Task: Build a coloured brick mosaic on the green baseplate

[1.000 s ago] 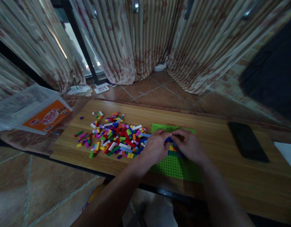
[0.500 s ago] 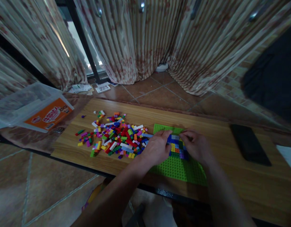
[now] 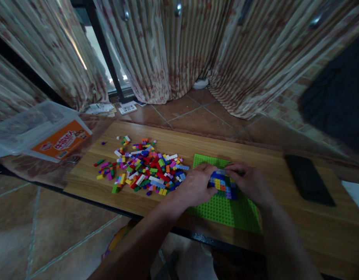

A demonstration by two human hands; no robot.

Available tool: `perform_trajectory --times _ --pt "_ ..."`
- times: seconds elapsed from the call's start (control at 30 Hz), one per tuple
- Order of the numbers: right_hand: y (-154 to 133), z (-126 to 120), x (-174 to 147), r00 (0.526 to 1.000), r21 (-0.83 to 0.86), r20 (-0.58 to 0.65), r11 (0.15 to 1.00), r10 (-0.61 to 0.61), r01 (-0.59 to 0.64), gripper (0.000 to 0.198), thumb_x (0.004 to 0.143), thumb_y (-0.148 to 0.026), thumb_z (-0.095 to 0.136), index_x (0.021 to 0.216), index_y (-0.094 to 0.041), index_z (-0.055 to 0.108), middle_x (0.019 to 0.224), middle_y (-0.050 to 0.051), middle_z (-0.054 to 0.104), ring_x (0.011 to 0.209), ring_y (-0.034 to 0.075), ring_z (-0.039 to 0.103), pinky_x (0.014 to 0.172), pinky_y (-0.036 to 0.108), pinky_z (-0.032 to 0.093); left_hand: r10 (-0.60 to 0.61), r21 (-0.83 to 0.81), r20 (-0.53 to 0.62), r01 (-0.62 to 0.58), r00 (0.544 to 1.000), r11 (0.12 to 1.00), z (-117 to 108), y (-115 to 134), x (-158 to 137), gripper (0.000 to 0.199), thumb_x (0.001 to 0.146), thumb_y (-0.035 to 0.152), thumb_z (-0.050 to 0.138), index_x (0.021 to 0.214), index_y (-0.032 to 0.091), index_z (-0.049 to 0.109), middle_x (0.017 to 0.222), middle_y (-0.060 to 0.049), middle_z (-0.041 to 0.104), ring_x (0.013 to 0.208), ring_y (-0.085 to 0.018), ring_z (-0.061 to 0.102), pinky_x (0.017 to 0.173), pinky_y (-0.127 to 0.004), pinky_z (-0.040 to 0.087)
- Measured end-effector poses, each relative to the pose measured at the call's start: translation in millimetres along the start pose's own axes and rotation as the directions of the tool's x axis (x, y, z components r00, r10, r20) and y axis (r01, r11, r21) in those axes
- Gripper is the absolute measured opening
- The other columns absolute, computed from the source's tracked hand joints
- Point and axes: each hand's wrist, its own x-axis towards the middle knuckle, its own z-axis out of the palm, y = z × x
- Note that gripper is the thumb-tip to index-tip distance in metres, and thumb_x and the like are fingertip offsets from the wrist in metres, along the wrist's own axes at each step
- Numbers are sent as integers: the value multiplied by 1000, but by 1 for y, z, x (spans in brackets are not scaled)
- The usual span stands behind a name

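Note:
A patch of joined toy bricks point(image 3: 221, 183) in blue, yellow, orange and purple sits over the green studded baseplate point(image 3: 226, 214). My left hand point(image 3: 198, 184) is closed on its left side, with the thumb at the near edge and the fingers at the far edge. At the far right corner, my right hand point(image 3: 246, 181) has its fingers bent and pressed onto the bricks. Both hands hide parts of the patch and of the plate. Whether a loose brick is pinched in the right fingers is too small to tell.
Left of the plate spreads a heap of loose coloured bricks point(image 3: 150, 165) on the wooden tabletop point(image 3: 88, 177). A clear plastic box point(image 3: 45, 124) with an orange label stands at the far left. A black phone-like slab point(image 3: 308, 179) lies on the right, near a white sheet point(image 3: 354, 194).
The baseplate and the joined bricks have shifted slightly to the right, and both hands with them. My left thumb now shows at the near edge of the bricks.

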Motion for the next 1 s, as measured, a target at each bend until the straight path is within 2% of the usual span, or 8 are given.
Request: perform_trajectory --times 0.3,0.6,0.83,1.0 --pt "8 3 4 999 94 -5 994 46 -45 17 72 -36 65 76 -22 74 95 7 74 93 26 67 91 42 49 31 17 -9 -31 999 999 1 -2 0 40 79 20 64 118 16 55 122 -11 59 119 -27 54 105 -43 45" --pt "1 3 4 998 78 -15 995 63 -61 16 71 -33 64 73 -21 74 91 6 75 90 27 69 88 42 51 40 49 4 -40 999 998 1 -2 0 40 80 21 63 119 17 55 125 -11 58 123 -27 53 106 -44 44" --pt "1 2 3 998 76 -1 996 55 -55 20 72 -37 63 77 -22 74 90 6 75 89 26 68 88 41 50 27 63 -6 -27 1000 998 2 -2 0 41 80 22 63 119 17 54 126 -11 58 122 -27 52 105 -44 44" --pt "2 3 2 999 77 3 996 39 -39 20 72 -39 62 77 -22 73 91 6 75 91 26 68 87 39 50 40 40 -12 -40 999 998 2 -1 0 38 80 21 62 117 17 54 119 -10 60 115 -26 56 103 -43 46"
